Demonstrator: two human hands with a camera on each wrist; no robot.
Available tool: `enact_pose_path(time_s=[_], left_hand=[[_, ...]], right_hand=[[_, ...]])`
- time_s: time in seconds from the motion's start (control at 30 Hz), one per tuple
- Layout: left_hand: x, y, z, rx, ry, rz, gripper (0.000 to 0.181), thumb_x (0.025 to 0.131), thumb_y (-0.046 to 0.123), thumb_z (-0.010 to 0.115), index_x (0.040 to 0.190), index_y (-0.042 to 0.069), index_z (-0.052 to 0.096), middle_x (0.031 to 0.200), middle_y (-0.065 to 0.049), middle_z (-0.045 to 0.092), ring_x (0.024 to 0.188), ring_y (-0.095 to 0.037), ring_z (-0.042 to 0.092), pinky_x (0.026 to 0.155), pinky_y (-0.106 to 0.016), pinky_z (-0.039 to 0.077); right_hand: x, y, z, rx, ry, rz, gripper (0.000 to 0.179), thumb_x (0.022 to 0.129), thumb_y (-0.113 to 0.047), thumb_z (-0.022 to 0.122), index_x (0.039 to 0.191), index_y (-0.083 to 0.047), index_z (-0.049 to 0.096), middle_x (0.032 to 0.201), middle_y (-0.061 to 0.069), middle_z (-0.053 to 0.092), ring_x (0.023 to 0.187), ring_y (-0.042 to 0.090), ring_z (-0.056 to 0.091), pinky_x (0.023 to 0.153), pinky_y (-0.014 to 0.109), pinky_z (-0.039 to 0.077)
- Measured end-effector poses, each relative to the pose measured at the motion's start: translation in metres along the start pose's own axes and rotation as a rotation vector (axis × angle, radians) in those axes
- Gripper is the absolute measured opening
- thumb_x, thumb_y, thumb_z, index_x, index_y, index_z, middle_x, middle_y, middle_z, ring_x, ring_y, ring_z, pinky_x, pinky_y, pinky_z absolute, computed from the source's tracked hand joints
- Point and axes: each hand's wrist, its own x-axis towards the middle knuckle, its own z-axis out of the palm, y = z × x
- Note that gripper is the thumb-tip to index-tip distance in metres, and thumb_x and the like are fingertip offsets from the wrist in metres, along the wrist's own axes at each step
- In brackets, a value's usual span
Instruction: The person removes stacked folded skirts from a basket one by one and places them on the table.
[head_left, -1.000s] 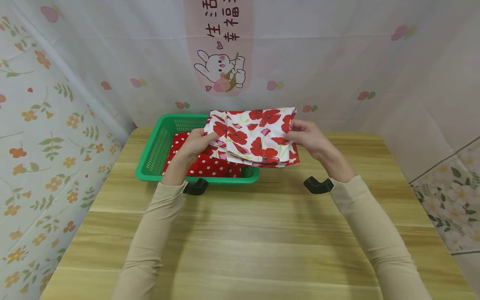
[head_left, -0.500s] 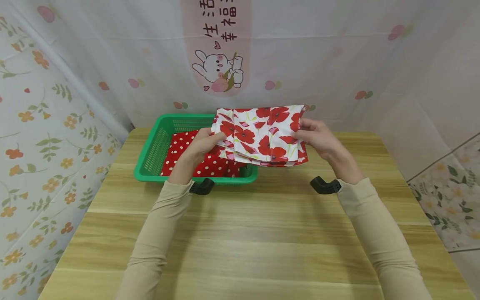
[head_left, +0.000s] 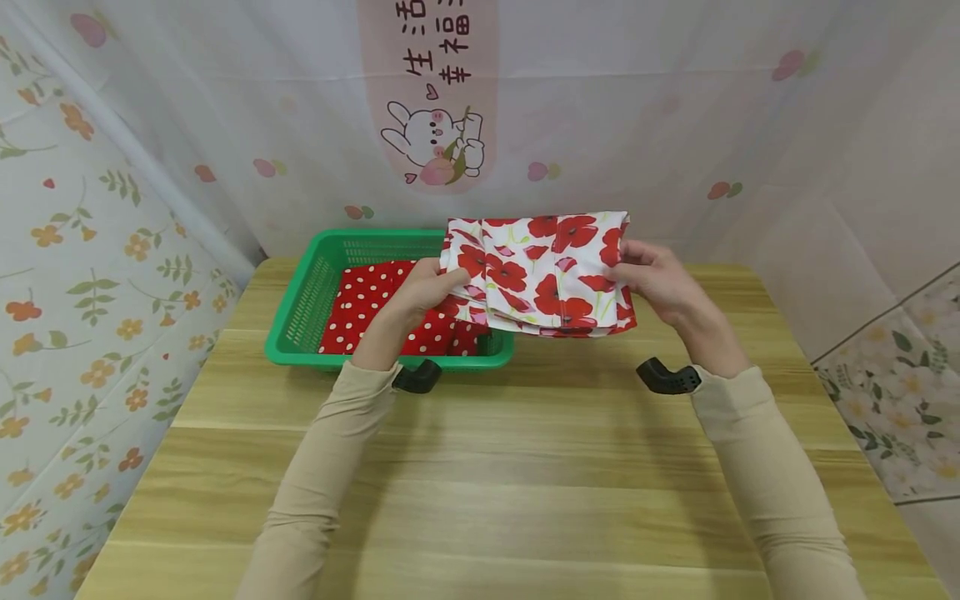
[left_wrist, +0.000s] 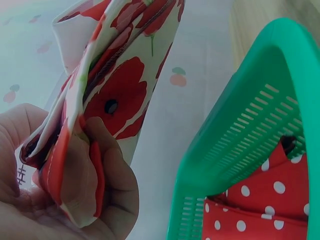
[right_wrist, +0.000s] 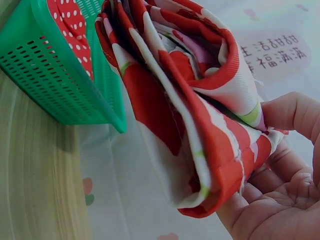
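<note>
Open passage over near tabletop (head_left: 525, 467), green basket (head_left: 330, 359) left, floral cloth (head_left: 534, 275) ahead, curtain (head_left: 615, 108) beyond

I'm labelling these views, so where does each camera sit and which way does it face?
Head: on the head, facing forward and down at the floral cloth, green basket and table; left hand, right hand and sleeves show.
Left wrist: on that wrist, facing the cloth's left end; left hand shows.
Right wrist: on that wrist, facing the cloth's right end; right hand shows.
Both wrist views share cloth and basket.
</note>
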Motion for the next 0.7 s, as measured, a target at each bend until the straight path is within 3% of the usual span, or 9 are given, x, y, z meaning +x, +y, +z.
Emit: enact_pose_path(time_s=[0.2, 0.4, 0.53, 0.7], left_hand=[[0.000, 0.002, 0.009, 0.019, -0.034, 0.008, 0.035, 0.089, 0.021, 0.060, 0.117, 0.002, 0.051, 0.099, -0.011, 0.065, 0.085, -0.022, 0.067, 0.073, -0.029, 0.054], [0.001, 0.004, 0.019, 0.010, -0.061, 0.019, 0.035, 0.089, 0.019, 0.060, 0.119, 0.002, 0.051, 0.101, -0.012, 0.065, 0.088, -0.023, 0.067, 0.075, -0.030, 0.054], [0.002, 0.006, 0.026, 0.009, -0.079, 0.016, 0.037, 0.088, 0.019, 0.061, 0.119, 0.002, 0.049, 0.103, -0.012, 0.064, 0.091, -0.024, 0.066, 0.077, -0.030, 0.054], [0.005, 0.008, 0.033, 0.027, -0.089, 0.014, 0.037, 0.088, 0.021, 0.062, 0.119, 0.004, 0.050, 0.101, -0.011, 0.065, 0.088, -0.023, 0.067, 0.075, -0.030, 0.054]], right_hand=[[-0.007, 0.000, -0.009, 0.008, 0.001, -0.009, 0.037, 0.091, -0.014, 0.060, 0.124, 0.000, 0.051, 0.100, -0.004, 0.060, 0.085, 0.010, 0.060, 0.073, 0.021, 0.051], [-0.011, 0.003, -0.019, 0.010, 0.033, -0.023, 0.020, 0.090, -0.012, 0.060, 0.110, -0.010, 0.060, 0.098, -0.004, 0.060, 0.083, 0.010, 0.059, 0.070, 0.021, 0.051], [-0.014, 0.004, -0.026, -0.002, 0.040, -0.013, 0.023, 0.091, -0.014, 0.059, 0.114, -0.011, 0.059, 0.101, -0.005, 0.058, 0.085, 0.010, 0.058, 0.071, 0.020, 0.050], [-0.018, 0.006, -0.036, 0.049, 0.030, -0.010, 0.016, 0.090, -0.013, 0.060, 0.105, -0.018, 0.061, 0.100, -0.005, 0.058, 0.085, 0.010, 0.058, 0.071, 0.019, 0.050]])
